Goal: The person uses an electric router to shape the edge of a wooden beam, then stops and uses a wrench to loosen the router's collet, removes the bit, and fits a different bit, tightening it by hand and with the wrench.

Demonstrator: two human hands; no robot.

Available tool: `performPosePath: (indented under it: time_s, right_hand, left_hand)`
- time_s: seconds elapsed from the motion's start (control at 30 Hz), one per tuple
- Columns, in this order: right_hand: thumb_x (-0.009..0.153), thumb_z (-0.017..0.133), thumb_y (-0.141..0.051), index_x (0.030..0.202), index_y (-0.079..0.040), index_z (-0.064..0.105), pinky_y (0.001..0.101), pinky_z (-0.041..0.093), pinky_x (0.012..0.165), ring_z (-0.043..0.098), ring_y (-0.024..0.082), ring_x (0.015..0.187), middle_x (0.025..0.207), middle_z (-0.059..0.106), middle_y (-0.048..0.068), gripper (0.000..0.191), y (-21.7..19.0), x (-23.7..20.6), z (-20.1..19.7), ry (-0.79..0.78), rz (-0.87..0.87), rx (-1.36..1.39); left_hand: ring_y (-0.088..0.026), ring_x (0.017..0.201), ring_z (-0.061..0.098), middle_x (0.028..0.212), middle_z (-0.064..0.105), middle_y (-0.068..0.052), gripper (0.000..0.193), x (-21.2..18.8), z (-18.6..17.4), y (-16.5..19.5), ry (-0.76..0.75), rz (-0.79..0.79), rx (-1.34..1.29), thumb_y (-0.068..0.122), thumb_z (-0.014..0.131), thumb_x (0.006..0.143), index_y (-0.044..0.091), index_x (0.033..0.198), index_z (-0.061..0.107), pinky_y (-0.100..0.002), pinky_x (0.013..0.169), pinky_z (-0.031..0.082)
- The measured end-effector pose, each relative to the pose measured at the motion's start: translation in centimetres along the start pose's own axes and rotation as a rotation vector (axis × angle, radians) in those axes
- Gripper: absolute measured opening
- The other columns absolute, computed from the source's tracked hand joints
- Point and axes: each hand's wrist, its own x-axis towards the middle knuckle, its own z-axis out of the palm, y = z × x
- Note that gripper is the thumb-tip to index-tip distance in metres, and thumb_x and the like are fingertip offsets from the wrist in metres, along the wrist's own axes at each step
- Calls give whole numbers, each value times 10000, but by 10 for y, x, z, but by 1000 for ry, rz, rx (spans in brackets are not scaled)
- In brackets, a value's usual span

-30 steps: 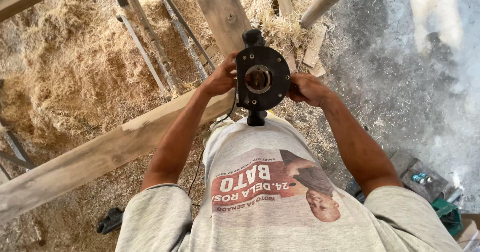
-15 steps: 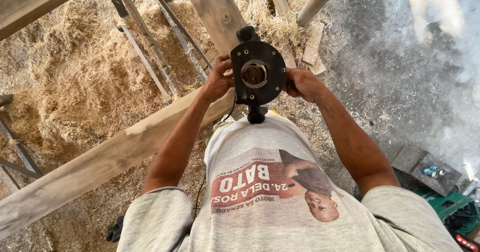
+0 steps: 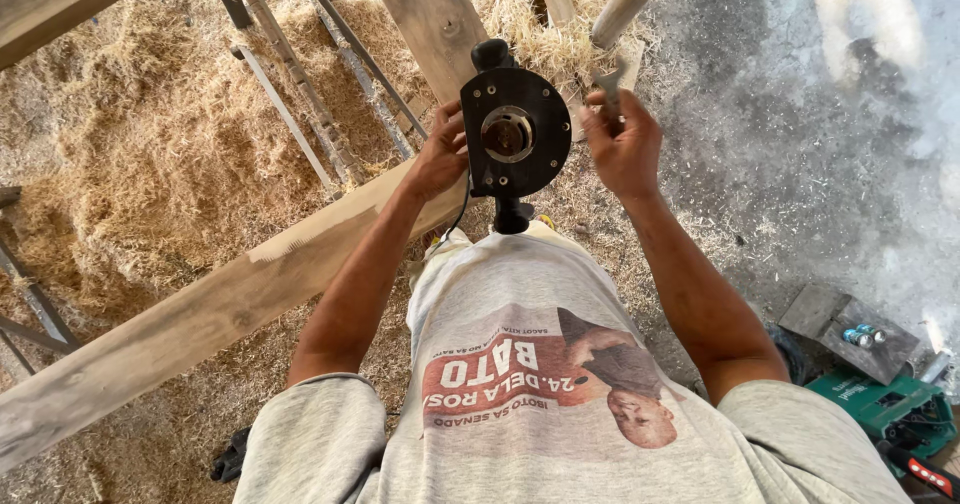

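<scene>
Router [image 3: 514, 134], black and round-based, sits upturned against the person's chest, base plate facing up, presumably to expose the collet. Left hand [image 3: 437, 157] clamps its side, fingers wrapped tight. Right hand [image 3: 625, 147], just right of the router, pinches a small wrench [image 3: 608, 82]. Far right of the router, an open green case [image 3: 885, 409] holds indistinct tools.

Long wooden beam [image 3: 200, 314] crossing straw-strewn floor [image 3: 130, 154], thin metal rods [image 3: 300, 94], green tool case [image 3: 885, 409], grey concrete [image 3: 800, 144]
</scene>
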Motion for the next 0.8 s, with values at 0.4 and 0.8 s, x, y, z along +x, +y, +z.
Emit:
performPosePath:
  time_s: [0.4, 0.8]
  right_hand:
    - [798, 869, -322, 1068, -62, 785, 415, 594, 703, 704, 279, 773, 899, 706, 138, 385, -109, 22, 41, -501, 9, -629]
    - [782, 836, -185, 1037, -43, 780, 357, 586, 564, 669, 203, 616, 803, 718, 94, 298, -86, 28, 53, -497, 29, -529]
  left_hand:
    - [-304, 1475, 353, 1532, 441, -69, 324, 14, 16, -19, 121, 364, 252, 225, 880, 868, 161, 1172, 786, -449, 1247, 333]
    - [-333, 1494, 338, 1510, 455, -97, 366, 8, 18, -4, 106, 388, 399, 288, 889, 830, 198, 1169, 783, -497, 1254, 273]
